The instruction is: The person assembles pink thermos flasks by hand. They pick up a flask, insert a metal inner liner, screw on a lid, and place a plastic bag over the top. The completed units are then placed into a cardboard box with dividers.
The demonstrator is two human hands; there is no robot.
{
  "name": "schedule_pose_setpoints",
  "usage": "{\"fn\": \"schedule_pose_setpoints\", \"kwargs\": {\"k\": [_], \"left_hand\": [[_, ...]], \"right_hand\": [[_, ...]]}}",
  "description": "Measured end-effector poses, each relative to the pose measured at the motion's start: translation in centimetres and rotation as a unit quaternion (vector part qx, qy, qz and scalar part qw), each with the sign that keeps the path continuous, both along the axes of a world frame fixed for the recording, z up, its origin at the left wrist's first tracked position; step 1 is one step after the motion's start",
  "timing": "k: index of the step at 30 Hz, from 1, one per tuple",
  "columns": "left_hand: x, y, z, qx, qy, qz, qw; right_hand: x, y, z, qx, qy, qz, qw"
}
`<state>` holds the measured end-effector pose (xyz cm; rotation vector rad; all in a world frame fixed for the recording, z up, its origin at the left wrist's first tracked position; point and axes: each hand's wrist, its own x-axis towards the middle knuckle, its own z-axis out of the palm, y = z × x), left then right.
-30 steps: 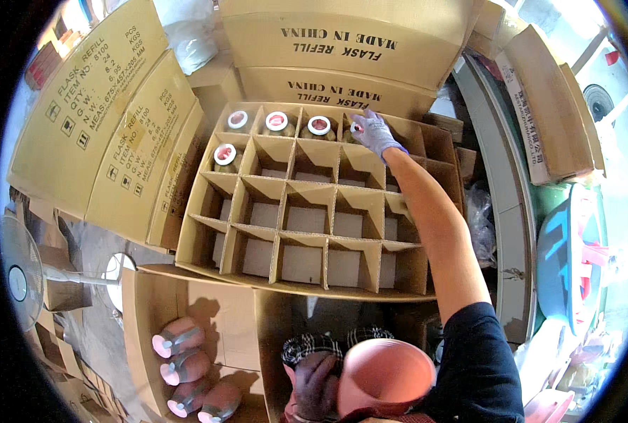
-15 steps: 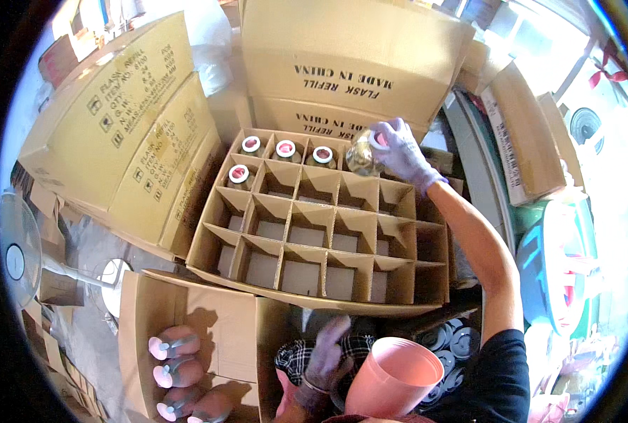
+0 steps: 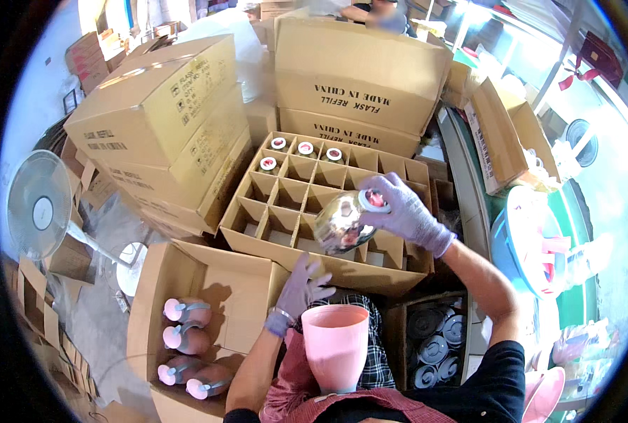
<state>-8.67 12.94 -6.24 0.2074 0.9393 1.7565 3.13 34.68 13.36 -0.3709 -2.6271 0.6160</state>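
Note:
My right hand (image 3: 407,211), in a pale purple glove, grips a shiny silvered glass flask liner (image 3: 336,224) by its white-rimmed neck. The liner hangs tilted over the near part of a divided cardboard carton (image 3: 328,268). Several more liners (image 3: 305,149) stand in the carton's far left cells, their necks up. Close to the carton's front edge, my left hand (image 3: 303,287) has its gloved fingers spread, holding nothing. A pink, open-topped flask shell (image 3: 335,345) stands upright in my lap.
At left, an open cardboard box (image 3: 222,282) holds several pink-and-grey flasks (image 3: 191,338). A box of round grey lids (image 3: 434,349) lies right of my lap. Stacked cartons (image 3: 180,120), a white fan (image 3: 42,204) and a blue basin (image 3: 529,243) stand around. A person (image 3: 381,15) is at the back.
My right hand has lifted the liner out of the carton's far row and brought it nearer. My left hand has moved left and forward toward the carton's edge. The view has tilted up.

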Motion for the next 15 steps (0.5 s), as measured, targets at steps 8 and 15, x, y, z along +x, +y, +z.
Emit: {"fn": "schedule_pose_setpoints", "kwargs": {"k": [8,15], "left_hand": [[0.1,0.3,5.4,0.233,-0.086,-0.118,0.961],[1.1,-0.8,3.4,0.170,-0.154,-0.134,0.964]], "right_hand": [[1.0,-6.6,-2.8,0.164,0.164,-0.011,0.973],[2.6,-7.7,-2.3,0.079,0.136,0.190,0.969]]}}
